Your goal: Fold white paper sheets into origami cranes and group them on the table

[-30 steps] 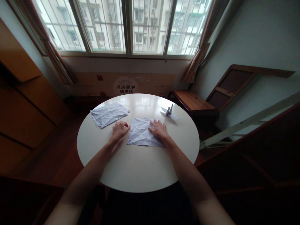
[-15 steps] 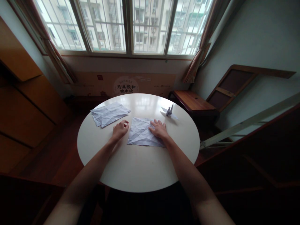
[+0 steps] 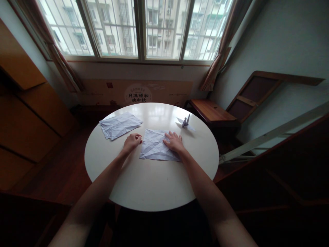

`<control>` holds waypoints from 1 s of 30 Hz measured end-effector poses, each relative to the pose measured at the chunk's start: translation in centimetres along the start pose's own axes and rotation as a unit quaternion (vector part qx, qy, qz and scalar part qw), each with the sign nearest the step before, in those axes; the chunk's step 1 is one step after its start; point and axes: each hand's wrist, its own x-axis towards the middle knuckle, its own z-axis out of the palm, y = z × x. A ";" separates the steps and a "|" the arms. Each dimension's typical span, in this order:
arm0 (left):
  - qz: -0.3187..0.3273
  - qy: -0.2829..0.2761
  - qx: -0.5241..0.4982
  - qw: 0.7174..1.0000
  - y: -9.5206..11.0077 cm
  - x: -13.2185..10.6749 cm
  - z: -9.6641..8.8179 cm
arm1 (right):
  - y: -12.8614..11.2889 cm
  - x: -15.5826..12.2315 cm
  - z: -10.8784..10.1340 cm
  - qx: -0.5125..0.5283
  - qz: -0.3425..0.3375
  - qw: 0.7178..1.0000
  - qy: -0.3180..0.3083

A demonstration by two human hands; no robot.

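A creased sheet of paper [image 3: 154,145] lies flat on the white oval table, crossed by many fold lines. My right hand [image 3: 174,141] rests on its right part, fingers spread and flat. Just beside the sheet's left edge, my left hand [image 3: 132,142] is closed with curled fingers; whether anything small is between the fingertips is hidden. To the upper left lies a stack of creased paper sheets [image 3: 120,125], slightly fanned. A folded paper crane [image 3: 185,121] stands at the table's back right, beyond my right hand.
The table [image 3: 151,188] has a rounded edge close to my body. Behind its right side stands a low wooden bench [image 3: 214,109]. A printed cardboard panel [image 3: 164,91] leans under the barred window. Wooden cabinets [image 3: 28,116] line the left.
My left hand's fingers have curled in a little more, and the hand has shifted very slightly. My right hand, the sheet, the stack and the crane have stayed in place.
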 end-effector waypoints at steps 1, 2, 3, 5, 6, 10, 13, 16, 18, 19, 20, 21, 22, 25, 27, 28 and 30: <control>-0.002 -0.002 -0.012 1.000 -0.1 0.1 0.1 | 0.0 0.0 0.0 -0.001 0.000 1.000 -0.001; -0.005 -0.003 -0.027 1.000 -0.1 0.1 0.1 | 0.0 0.0 0.0 -0.002 -0.001 1.000 -0.001; -0.007 -0.003 -0.043 0.999 -0.2 0.2 0.2 | 0.0 0.0 0.0 -0.004 -0.001 1.000 -0.001; -0.012 -0.005 -0.081 0.997 -0.3 0.3 0.3 | 0.1 0.1 0.1 -0.007 -0.001 1.000 0.000; -0.015 -0.007 -0.101 0.995 -0.3 0.4 0.4 | 0.1 0.1 0.1 -0.008 -0.001 1.000 0.001; -0.020 -0.021 -0.187 0.982 -0.2 0.4 0.4 | 0.2 0.2 0.2 -0.003 -0.001 1.000 0.004; -0.017 -0.031 -0.227 0.973 0.0 0.3 0.3 | 0.2 0.2 0.2 0.002 -0.003 1.000 0.006; -0.026 -0.044 -0.252 0.966 0.5 0.1 0.0 | 0.2 0.1 0.2 0.002 -0.004 1.000 0.008; -0.043 -0.054 -0.272 0.960 1.0 -0.1 -0.2 | 0.2 0.1 0.2 0.002 -0.005 1.000 0.008; -0.048 -0.053 -0.278 0.958 1.3 -0.3 -0.3 | 0.2 0.1 0.1 0.002 -0.006 1.000 0.009; -0.049 -0.051 -0.281 0.957 1.5 -0.4 -0.4 | 0.2 0.0 0.1 0.003 -0.007 1.000 0.009; -0.048 -0.049 -0.282 0.957 1.7 -0.5 -0.5 | 0.2 0.0 0.1 0.003 -0.007 1.000 0.009; -0.048 -0.045 -0.280 0.958 1.9 -0.6 -0.7 | 0.2 0.0 0.1 0.002 -0.007 1.000 0.009; -0.060 -0.026 -0.285 0.956 2.3 -0.7 -1.0 | 0.1 0.0 0.0 -0.002 -0.006 1.000 0.007; -0.077 -0.017 -0.306 0.949 2.6 -0.8 -1.2 | 0.2 0.0 0.0 -0.003 -0.005 1.000 0.006; -0.085 -0.017 -0.322 0.943 2.8 -0.8 -1.3 | 0.2 0.0 0.0 -0.004 -0.005 1.000 0.005; -0.099 -0.022 -0.363 0.926 3.1 -0.9 -1.5 | 0.2 0.0 0.0 -0.010 -0.003 1.000 0.002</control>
